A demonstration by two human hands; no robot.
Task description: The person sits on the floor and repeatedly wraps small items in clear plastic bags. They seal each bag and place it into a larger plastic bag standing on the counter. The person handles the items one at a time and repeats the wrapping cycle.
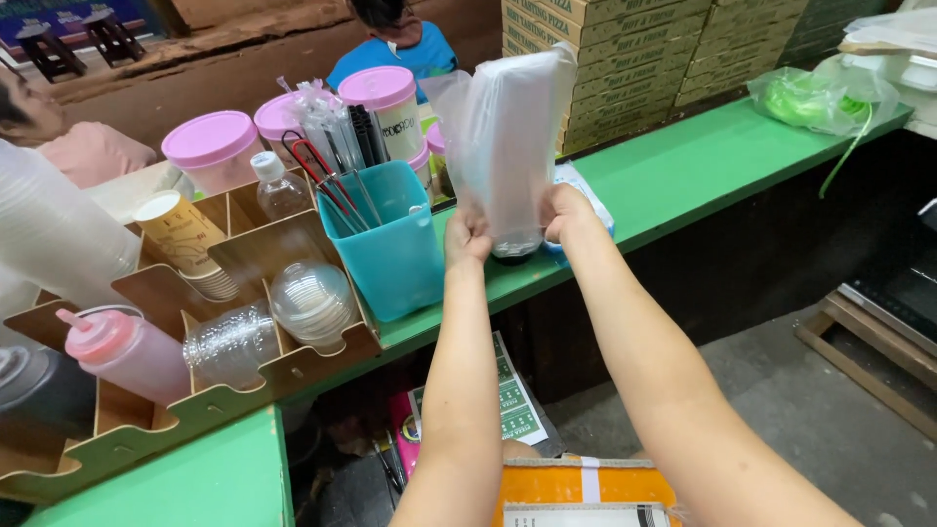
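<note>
Two hands: both were raised over the green counter (683, 176), pinching one clear plastic bag (508, 137) between them.
Left hand (467, 237): fingers were closed tight on the bag's lower left edge, knuckles toward the camera.
Right hand (569, 213): fingers were closed on the lower right edge, level with the left and just beside it.
Bag position: it stood upright above the two grips, its top reaching the stack of pizza boxes (625, 59) behind.
Bag contents: a tall pale shape showed through the film; whether it was a cup could not be told.
Below the grip: a dark round base (514, 252) sat on the counter between the two hands, touching the bag's bottom end.
Left of the grip: a teal tub (390, 254) of straws and tongs stood near, and beyond it a wooden organiser (244, 254) with paper cups, dome lids and pink-lidded jars (210, 146).
Nearer the body than the grip: a pink squeeze bottle (122, 351) lay in the organiser's front slot.
Right of the grip: a bag of green items (810, 98) lay well apart at the counter's far end.
Done, as judged: the bag was already drawn over the pale shape and gathered at its lower end.
Left, as judged: the gathered end was neither tied nor released.
</note>
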